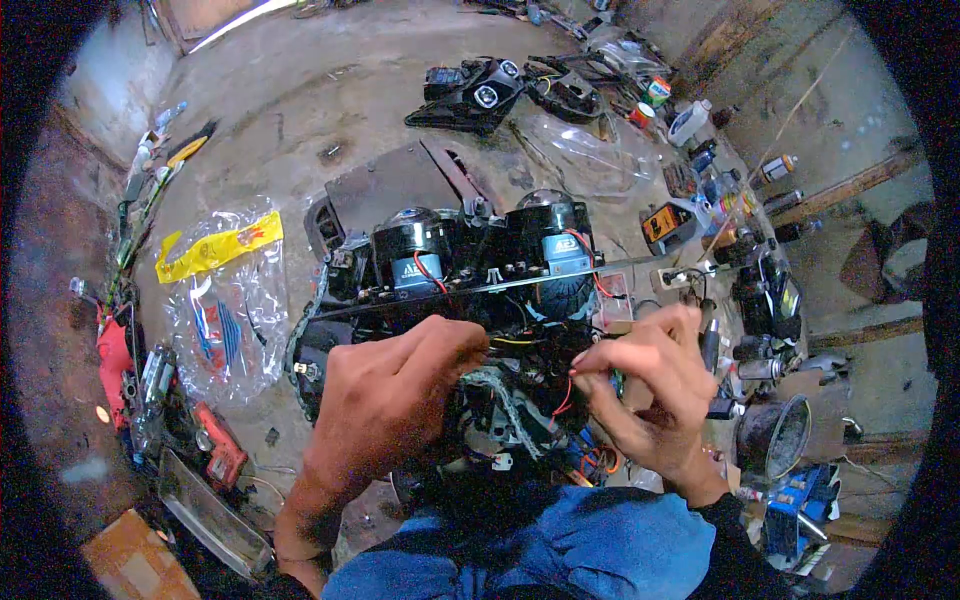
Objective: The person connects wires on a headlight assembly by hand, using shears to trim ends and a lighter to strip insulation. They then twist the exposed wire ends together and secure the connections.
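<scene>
A dark lamp assembly lies before me, with two black projector units, a left one and a right one, both with blue labels and red wires. Over its near left part is my left hand, fingers closed together; its fingertips touch the dark wiring, and what they hold is hidden. To the right, my right hand pinches a thin red wire between thumb and forefinger. Grey braided sleeving and a yellow wire show between the hands.
A clear plastic bag with a yellow strip lies left, above a red power tool. Bottles, a yellow-labelled container and a metal tin line the right wall. Another headlamp housing sits further back.
</scene>
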A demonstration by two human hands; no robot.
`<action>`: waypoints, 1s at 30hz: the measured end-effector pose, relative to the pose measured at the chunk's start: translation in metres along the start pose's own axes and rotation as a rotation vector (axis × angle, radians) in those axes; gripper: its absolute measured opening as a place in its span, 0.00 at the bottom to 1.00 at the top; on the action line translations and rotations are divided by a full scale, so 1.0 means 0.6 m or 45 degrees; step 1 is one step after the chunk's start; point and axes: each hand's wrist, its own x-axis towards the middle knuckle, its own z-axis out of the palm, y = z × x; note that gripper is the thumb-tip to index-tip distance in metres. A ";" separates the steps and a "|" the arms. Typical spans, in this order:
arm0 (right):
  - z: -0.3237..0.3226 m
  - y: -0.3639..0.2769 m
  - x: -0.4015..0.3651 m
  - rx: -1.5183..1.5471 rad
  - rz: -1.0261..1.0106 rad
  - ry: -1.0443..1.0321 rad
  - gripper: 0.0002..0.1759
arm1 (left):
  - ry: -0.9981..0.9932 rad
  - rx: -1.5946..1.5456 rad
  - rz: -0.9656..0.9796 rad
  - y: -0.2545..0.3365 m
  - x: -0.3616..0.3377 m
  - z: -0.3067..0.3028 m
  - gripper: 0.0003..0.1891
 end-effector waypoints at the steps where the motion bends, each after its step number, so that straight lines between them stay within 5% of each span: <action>1: 0.004 0.002 -0.009 0.054 0.003 0.005 0.14 | 0.008 -0.025 -0.034 0.003 -0.003 0.002 0.12; 9: 0.014 -0.006 -0.043 0.223 -0.029 -0.095 0.19 | 0.080 -0.273 -0.062 0.012 -0.021 0.035 0.09; 13: 0.016 -0.010 -0.051 0.381 0.254 -0.010 0.15 | 0.304 -0.211 0.023 0.008 -0.041 0.040 0.12; 16: 0.007 -0.004 -0.058 0.365 0.221 0.020 0.11 | 0.490 -0.134 0.131 0.003 -0.068 0.013 0.12; 18: 0.005 -0.008 -0.061 0.408 0.241 0.055 0.09 | 0.151 -0.595 0.183 -0.014 -0.091 -0.030 0.11; 22: -0.011 -0.002 -0.057 0.344 0.117 0.077 0.13 | -0.285 -0.517 0.272 0.048 -0.062 -0.026 0.13; 27: -0.028 -0.006 -0.064 0.289 0.122 0.046 0.15 | -0.007 -0.359 0.054 0.114 -0.048 0.075 0.21; 30: -0.035 -0.003 -0.074 0.298 0.119 0.042 0.15 | -0.074 -0.653 -0.248 0.132 -0.053 0.090 0.20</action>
